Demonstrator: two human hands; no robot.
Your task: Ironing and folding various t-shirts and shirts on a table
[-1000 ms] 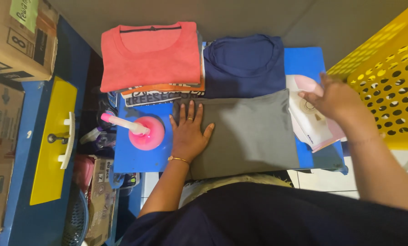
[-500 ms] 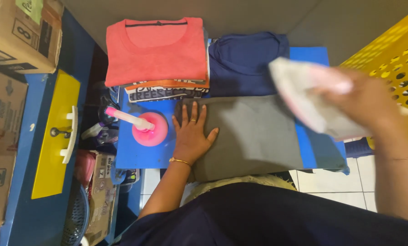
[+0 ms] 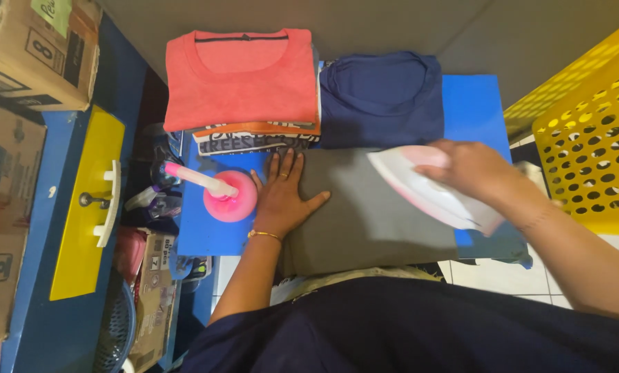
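Observation:
A folded grey garment (image 3: pixel 375 221) lies on a blue ironing board (image 3: pixel 471 103). My left hand (image 3: pixel 285 197) presses flat on the garment's left end, fingers spread. My right hand (image 3: pixel 471 169) grips the handle of a white and pink iron (image 3: pixel 427 193), which rests on the right half of the grey garment. A pink spray bottle (image 3: pixel 223 193) lies on the board just left of my left hand.
A stack of folded shirts topped by a coral one (image 3: pixel 244 76) and a folded navy shirt (image 3: pixel 385 100) sit at the board's far side. A yellow perforated basket (image 3: pixel 589 131) stands at the right. Cardboard boxes (image 3: pixel 36 55) and a blue and yellow cabinet (image 3: pixel 85 207) are at the left.
My right hand picked the iron up from the board's right end, swung it leftwards and set it on the grey garment. My left hand stayed flat on the cloth.

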